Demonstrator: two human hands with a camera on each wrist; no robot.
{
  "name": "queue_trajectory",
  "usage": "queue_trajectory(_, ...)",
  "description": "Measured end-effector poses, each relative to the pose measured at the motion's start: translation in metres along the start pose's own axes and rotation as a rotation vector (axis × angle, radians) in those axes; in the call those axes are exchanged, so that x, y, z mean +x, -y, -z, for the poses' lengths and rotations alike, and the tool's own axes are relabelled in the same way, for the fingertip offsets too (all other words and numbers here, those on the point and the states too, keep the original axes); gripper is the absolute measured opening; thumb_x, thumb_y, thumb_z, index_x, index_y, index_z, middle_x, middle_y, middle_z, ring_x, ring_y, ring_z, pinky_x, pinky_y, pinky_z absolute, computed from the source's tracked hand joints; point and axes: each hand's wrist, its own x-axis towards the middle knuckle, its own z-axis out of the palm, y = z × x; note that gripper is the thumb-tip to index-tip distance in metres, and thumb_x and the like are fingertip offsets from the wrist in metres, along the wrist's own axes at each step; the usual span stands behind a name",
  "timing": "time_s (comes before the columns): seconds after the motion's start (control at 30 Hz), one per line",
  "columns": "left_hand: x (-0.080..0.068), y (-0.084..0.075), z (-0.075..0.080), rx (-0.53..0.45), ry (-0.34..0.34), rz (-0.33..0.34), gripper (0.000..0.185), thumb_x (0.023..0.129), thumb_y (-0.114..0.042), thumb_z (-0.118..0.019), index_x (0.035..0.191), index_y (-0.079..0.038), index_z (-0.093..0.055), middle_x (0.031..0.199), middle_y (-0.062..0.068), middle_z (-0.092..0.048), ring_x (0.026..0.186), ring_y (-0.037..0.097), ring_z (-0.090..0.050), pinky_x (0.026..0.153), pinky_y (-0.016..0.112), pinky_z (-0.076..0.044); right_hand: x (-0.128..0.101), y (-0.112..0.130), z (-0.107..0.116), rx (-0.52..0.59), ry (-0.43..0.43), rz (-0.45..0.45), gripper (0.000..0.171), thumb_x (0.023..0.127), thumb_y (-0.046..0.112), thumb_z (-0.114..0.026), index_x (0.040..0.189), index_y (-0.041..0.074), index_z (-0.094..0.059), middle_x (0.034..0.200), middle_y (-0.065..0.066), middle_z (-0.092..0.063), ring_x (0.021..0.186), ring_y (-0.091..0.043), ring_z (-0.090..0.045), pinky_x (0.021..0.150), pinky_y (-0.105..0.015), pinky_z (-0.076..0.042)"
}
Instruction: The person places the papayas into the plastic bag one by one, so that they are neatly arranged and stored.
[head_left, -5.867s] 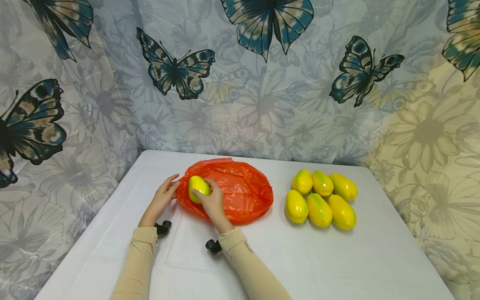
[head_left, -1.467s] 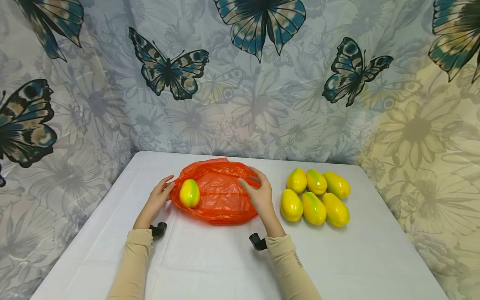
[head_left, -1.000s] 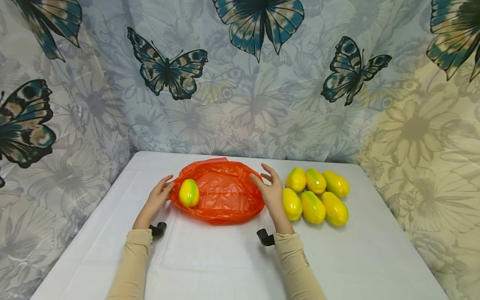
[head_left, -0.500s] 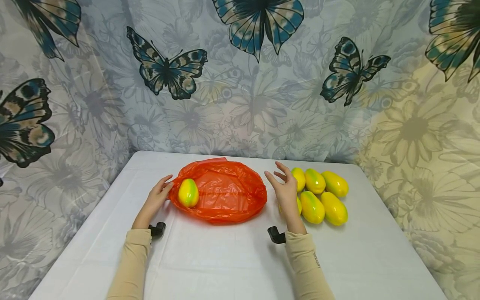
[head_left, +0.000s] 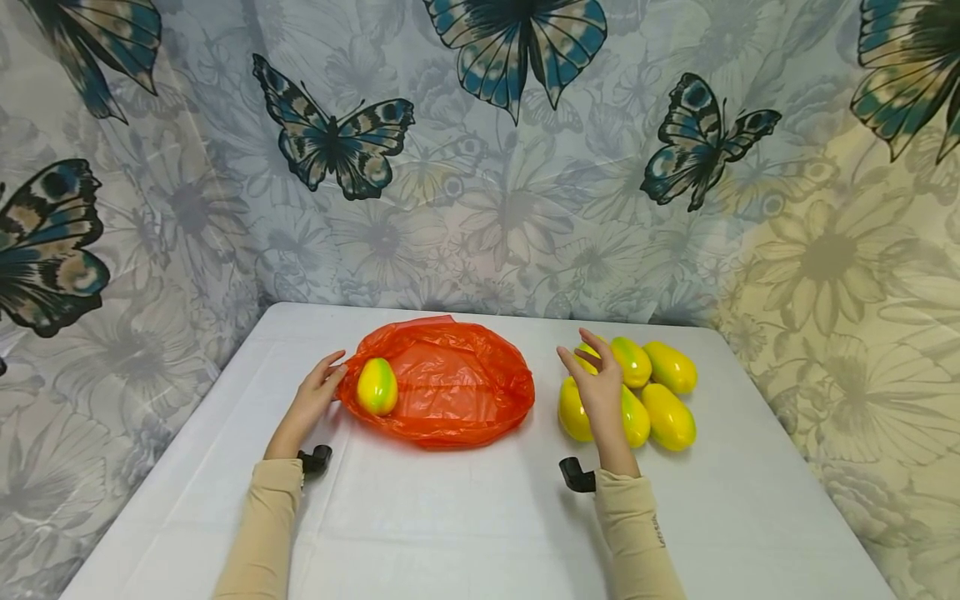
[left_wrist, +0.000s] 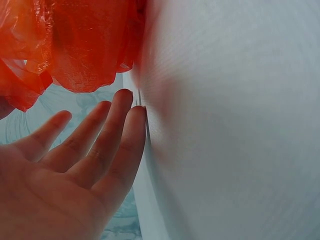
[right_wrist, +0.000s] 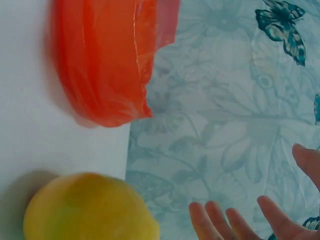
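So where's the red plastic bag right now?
In the head view, the red bag lies on the white table, between the left hand and the yellow fruits; one green-streaked fruit sits in its left end.

The plastic bag point(head_left: 461, 387) looks thin, crinkled and glossy on my feed, the mangoes point(head_left: 669, 417) smooth and shiny. I see the tabletop point(head_left: 435, 525) as matt, lightly creased cloth.

Yellow-green mango point(head_left: 377, 387) inside open red plastic bag point(head_left: 465, 383), six more mangoes point(head_left: 634, 369) to the right
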Motion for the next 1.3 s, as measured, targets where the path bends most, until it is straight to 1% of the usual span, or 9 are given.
queue_trajectory(0.17, -0.001, -0.001, 0.001, 0.009, 0.001, 0.000, 0.061, 0.105, -0.041, -0.039, 0.154, -0.008, -0.026, 0.148, 0.028, -0.042, 0.128, 0.041, -0.050, 0.093, 0.036, -0.054, 0.001, -0.002, 0.007, -0.020, -0.013, -0.014, 0.062, 0.088, 0.037, -0.072, 0.143, 0.019, -0.049, 0.150, -0.003, -0.044, 0.133, -0.026, -0.049, 0.095, -0.024, -0.046)
queue_trajectory(0.33, -0.001, 0.000, 0.001, 0.013, 0.000, 0.003, 0.061, 0.105, -0.042, -0.039, 0.154, -0.009, -0.026, 0.148, 0.027, -0.042, 0.127, 0.040, -0.051, 0.090, 0.031, -0.054, 0.000, -0.005, 0.015, -0.042, -0.028, -0.043, 0.065, 0.087, 0.042, -0.072, 0.144, 0.023, -0.048, 0.150, -0.001, -0.044, 0.132, -0.022, -0.049, 0.102, -0.030, -0.047)
queue_trajectory(0.43, 0.000, 0.000, 0.001, 0.012, -0.002, 0.002, 0.060, 0.105, -0.041, -0.039, 0.154, -0.009, -0.027, 0.147, 0.027, -0.043, 0.127, 0.040, -0.051, 0.087, 0.026, -0.054, -0.001, -0.007, 0.022, -0.052, -0.032, -0.046, 0.066, 0.086, 0.042, -0.072, 0.145, 0.023, -0.047, 0.150, 0.000, -0.044, 0.132, -0.022, -0.049, 0.101, -0.026, -0.047)
queue_trajectory(0.6, 0.000, 0.001, 0.001, 0.003, -0.001, -0.002, 0.060, 0.105, -0.040, -0.039, 0.154, -0.008, -0.027, 0.148, 0.028, -0.042, 0.127, 0.040, -0.051, 0.087, 0.025, -0.053, -0.001, -0.010, 0.031, -0.055, -0.042, -0.026, 0.065, 0.088, 0.040, -0.071, 0.145, 0.020, -0.047, 0.151, -0.004, -0.044, 0.133, -0.025, -0.049, 0.084, -0.005, -0.046)
queue_trajectory(0.7, -0.001, 0.000, 0.001, 0.004, 0.000, 0.002, 0.059, 0.105, -0.040, -0.039, 0.154, -0.008, -0.027, 0.148, 0.028, -0.041, 0.128, 0.040, -0.051, 0.088, 0.027, -0.053, -0.001, -0.009, 0.036, -0.037, -0.049, -0.038, 0.063, 0.090, 0.036, -0.069, 0.145, 0.017, -0.047, 0.151, -0.005, -0.044, 0.133, -0.026, -0.048, 0.077, 0.001, -0.043)
queue_trajectory(0.9, -0.002, -0.002, 0.002, 0.015, 0.000, -0.001, 0.060, 0.105, -0.040, -0.039, 0.154, -0.009, -0.026, 0.149, 0.028, -0.041, 0.128, 0.040, -0.051, 0.088, 0.026, -0.053, 0.000, -0.014, 0.045, -0.023, -0.051, -0.066, 0.063, 0.091, 0.036, -0.068, 0.146, 0.018, -0.045, 0.152, -0.004, -0.042, 0.133, -0.025, -0.047, 0.077, -0.001, -0.042)
queue_trajectory(1.0, -0.002, -0.001, 0.002, 0.025, 0.001, 0.002, 0.061, 0.105, -0.041, -0.038, 0.155, -0.009, -0.025, 0.149, 0.027, -0.041, 0.129, 0.040, -0.050, 0.093, 0.035, -0.053, 0.001, -0.016, 0.048, -0.032, -0.063, -0.058, 0.062, 0.091, 0.035, -0.069, 0.146, 0.016, -0.046, 0.152, -0.005, -0.042, 0.132, -0.026, -0.049, 0.076, -0.001, -0.042)
queue_trajectory(1.13, -0.002, -0.002, 0.001, 0.039, 0.002, 0.009, 0.061, 0.105, -0.042, -0.038, 0.155, -0.010, -0.025, 0.150, 0.026, -0.040, 0.129, 0.040, -0.050, 0.096, 0.041, -0.052, 0.001, -0.018, 0.053, -0.049, -0.081, -0.044, 0.062, 0.090, 0.035, -0.069, 0.144, 0.015, -0.048, 0.151, -0.006, -0.045, 0.130, -0.025, -0.050, 0.079, -0.001, -0.042)
queue_trajectory(1.3, -0.006, -0.012, 0.002, 0.030, 0.013, 0.022, 0.058, 0.106, -0.035, -0.038, 0.155, -0.007, -0.024, 0.151, 0.028, -0.038, 0.130, 0.042, -0.049, 0.096, 0.040, -0.053, 0.000, -0.021, 0.059, -0.092, -0.093, -0.064, 0.064, 0.089, 0.038, -0.070, 0.145, 0.018, -0.047, 0.150, -0.002, -0.045, 0.130, -0.021, -0.050, 0.084, -0.006, -0.041)
